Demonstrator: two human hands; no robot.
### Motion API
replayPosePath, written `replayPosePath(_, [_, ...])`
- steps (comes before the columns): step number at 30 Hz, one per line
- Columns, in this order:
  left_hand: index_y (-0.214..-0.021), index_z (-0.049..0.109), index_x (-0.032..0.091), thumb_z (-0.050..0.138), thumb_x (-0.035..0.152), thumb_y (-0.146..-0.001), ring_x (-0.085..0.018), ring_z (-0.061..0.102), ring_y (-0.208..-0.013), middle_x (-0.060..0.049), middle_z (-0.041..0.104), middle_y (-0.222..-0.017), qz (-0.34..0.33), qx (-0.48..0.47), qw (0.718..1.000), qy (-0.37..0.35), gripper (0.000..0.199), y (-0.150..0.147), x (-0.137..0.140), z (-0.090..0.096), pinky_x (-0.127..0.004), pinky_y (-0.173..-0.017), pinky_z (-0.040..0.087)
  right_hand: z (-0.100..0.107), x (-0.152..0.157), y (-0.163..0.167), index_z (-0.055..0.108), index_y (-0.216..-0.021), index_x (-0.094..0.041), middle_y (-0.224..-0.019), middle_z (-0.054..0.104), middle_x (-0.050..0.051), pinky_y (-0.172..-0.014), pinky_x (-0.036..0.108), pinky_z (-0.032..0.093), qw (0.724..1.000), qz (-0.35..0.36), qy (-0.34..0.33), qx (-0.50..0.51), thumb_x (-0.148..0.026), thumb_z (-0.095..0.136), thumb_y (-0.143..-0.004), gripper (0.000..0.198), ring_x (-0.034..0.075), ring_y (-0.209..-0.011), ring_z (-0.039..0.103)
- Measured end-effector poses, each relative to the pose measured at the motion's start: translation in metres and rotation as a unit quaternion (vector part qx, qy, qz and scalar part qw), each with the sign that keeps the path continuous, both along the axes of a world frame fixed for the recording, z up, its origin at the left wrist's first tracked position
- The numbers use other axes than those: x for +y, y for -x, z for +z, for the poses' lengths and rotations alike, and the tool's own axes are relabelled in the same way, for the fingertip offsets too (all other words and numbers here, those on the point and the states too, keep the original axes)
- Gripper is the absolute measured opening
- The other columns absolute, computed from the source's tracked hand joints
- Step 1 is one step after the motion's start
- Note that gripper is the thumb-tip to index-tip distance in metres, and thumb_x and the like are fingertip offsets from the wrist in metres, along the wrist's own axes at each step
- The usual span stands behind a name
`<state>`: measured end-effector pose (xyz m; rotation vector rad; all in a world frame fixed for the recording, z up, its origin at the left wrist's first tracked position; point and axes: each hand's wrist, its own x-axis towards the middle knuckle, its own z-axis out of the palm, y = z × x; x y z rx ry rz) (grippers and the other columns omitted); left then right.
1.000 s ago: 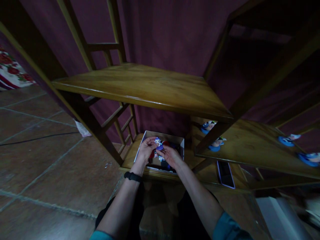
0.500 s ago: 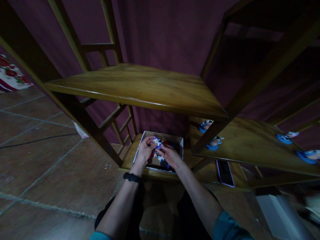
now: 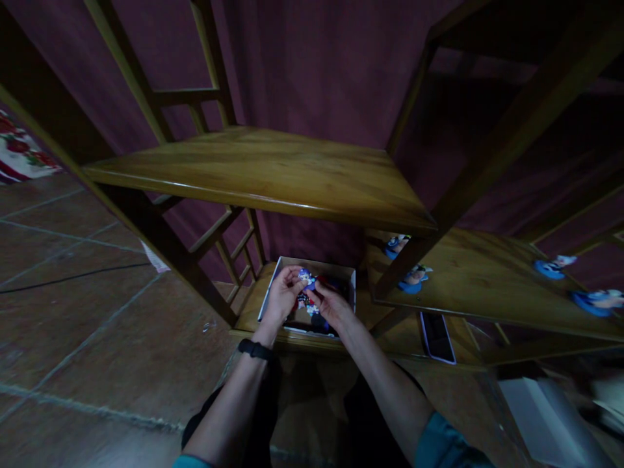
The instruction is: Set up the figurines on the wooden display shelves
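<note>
Between my two hands is a small figurine (image 3: 307, 276) with purple hair and a purple-blue base. The fingers of my left hand (image 3: 283, 296) pinch it from the left. My right hand (image 3: 332, 307) grips its base from the right. Both hands are above an open cardboard box (image 3: 351, 281) on the bottom shelf. Inside the box lie several small colourful things (image 3: 311, 310), red, white and dark, partly hidden by my hands. A black band (image 3: 255, 350) is around my left wrist.
A wooden shelf board (image 3: 263, 169) juts out above the box. To the right, several figurines on blue bases, one a figurine (image 3: 413, 278) near the post, stand on another shelf (image 3: 468, 266). Below it lies a dark tray-like thing (image 3: 437, 338). A cable (image 3: 73, 278) crosses the tiled floor.
Both hands keep hold of the figurine over the box, with hardly any movement. The whole view has shifted slightly.
</note>
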<state>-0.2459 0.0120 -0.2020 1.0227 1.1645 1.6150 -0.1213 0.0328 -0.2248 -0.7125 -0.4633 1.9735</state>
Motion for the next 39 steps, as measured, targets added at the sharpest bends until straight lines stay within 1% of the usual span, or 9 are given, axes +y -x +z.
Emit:
replayPosePath(7, [-0.09, 0.056, 0.018, 0.07, 0.021, -0.066, -0.012, 0.057, -0.076, 0.0, 0.061, -0.081, -0.013, 0.046, 0.998, -0.028, 0.028, 0.001, -0.001, -0.003, -0.025, -0.073, 0.045, 0.0, -0.003, -0.002, 0.07, -0.077, -0.018, -0.083, 0.072, -0.001, -0.077, 0.025, 0.056, 0.999, -0.015, -0.036, -0.026, -0.016, 0.078, -0.062, 0.017, 0.013, -0.081, 0.067])
replayPosePath(14, [-0.089, 0.054, 0.017, 0.067, 0.025, -0.071, -0.013, 0.058, -0.077, -0.002, 0.062, -0.082, -0.04, 0.081, 0.995, -0.038, 0.023, 0.003, -0.003, -0.01, -0.027, -0.074, 0.046, -0.004, -0.006, -0.004, 0.07, -0.078, -0.019, -0.086, 0.072, 0.0, -0.078, 0.027, 0.056, 0.999, -0.012, -0.036, -0.035, -0.017, 0.078, -0.061, 0.019, 0.015, -0.083, 0.066])
replayPosePath(17, [-0.088, 0.055, 0.017, 0.066, 0.025, -0.072, -0.014, 0.058, -0.079, -0.003, 0.062, -0.083, -0.032, 0.112, 0.992, -0.042, 0.021, 0.005, -0.003, -0.011, -0.028, -0.075, 0.046, -0.005, -0.005, -0.002, 0.069, -0.078, -0.019, -0.087, 0.072, 0.0, -0.081, 0.029, 0.055, 0.999, -0.013, -0.035, -0.037, -0.018, 0.077, -0.062, 0.018, 0.015, -0.086, 0.066])
replayPosePath(21, [-0.09, 0.057, 0.017, 0.065, 0.023, -0.071, -0.016, 0.059, -0.081, -0.003, 0.063, -0.085, -0.005, 0.129, 0.991, -0.044, 0.022, 0.007, 0.0, -0.011, -0.03, -0.079, 0.046, -0.002, -0.002, 0.003, 0.069, -0.081, -0.019, -0.088, 0.071, 0.0, -0.088, 0.031, 0.052, 0.999, 0.018, -0.041, -0.025, -0.016, 0.074, -0.066, 0.016, 0.015, -0.089, 0.065])
replayPosePath(26, [-0.098, 0.063, 0.018, 0.061, 0.02, -0.072, -0.018, 0.06, -0.091, -0.006, 0.066, -0.096, 0.012, 0.144, 0.989, -0.036, 0.026, 0.006, 0.004, -0.013, -0.035, -0.087, 0.044, 0.002, 0.003, 0.007, 0.068, -0.085, -0.02, -0.094, 0.071, 0.001, -0.093, 0.033, 0.049, 0.997, 0.036, -0.057, -0.028, -0.013, 0.07, -0.068, 0.019, 0.016, -0.096, 0.064])
replayPosePath(29, [-0.101, 0.065, 0.017, 0.06, 0.019, -0.071, -0.019, 0.06, -0.094, -0.007, 0.067, -0.101, 0.006, 0.137, 0.99, -0.022, 0.03, 0.005, 0.005, -0.014, -0.036, -0.091, 0.043, 0.001, 0.005, 0.006, 0.067, -0.088, -0.02, -0.098, 0.07, 0.001, -0.093, 0.034, 0.049, 0.996, 0.045, -0.064, -0.043, -0.016, 0.07, -0.068, 0.02, 0.016, -0.098, 0.063])
replayPosePath(34, [-0.106, 0.065, 0.017, 0.062, 0.022, -0.071, -0.02, 0.06, -0.096, -0.008, 0.067, -0.105, -0.01, 0.107, 0.994, 0.011, 0.036, 0.004, 0.004, -0.01, -0.036, -0.093, 0.042, -0.004, 0.009, 0.004, 0.066, -0.085, -0.02, -0.092, 0.07, 0.001, -0.085, 0.035, 0.053, 0.994, 0.023, -0.058, -0.086, -0.023, 0.075, -0.065, 0.022, 0.016, -0.088, 0.066])
replayPosePath(36, [-0.109, 0.064, 0.018, 0.063, 0.025, -0.071, -0.019, 0.06, -0.096, -0.008, 0.067, -0.105, -0.021, 0.075, 0.996, 0.038, 0.039, 0.002, 0.003, -0.011, -0.034, -0.09, 0.044, -0.005, 0.009, 0.005, 0.065, -0.087, -0.02, -0.094, 0.069, 0.001, -0.083, 0.035, 0.053, 0.993, 0.02, -0.069, -0.09, -0.026, 0.076, -0.065, 0.024, 0.016, -0.088, 0.065])
replayPosePath(39, [-0.11, 0.063, 0.017, 0.065, 0.031, -0.071, -0.018, 0.062, -0.084, -0.007, 0.068, -0.096, -0.047, 0.021, 0.995, 0.086, 0.041, -0.002, 0.002, -0.014, -0.03, -0.076, 0.049, -0.006, 0.009, 0.006, 0.064, -0.088, -0.021, -0.096, 0.068, 0.002, -0.078, 0.031, 0.054, 0.99, 0.019, -0.094, -0.104, -0.031, 0.075, -0.065, 0.028, 0.016, -0.088, 0.065])
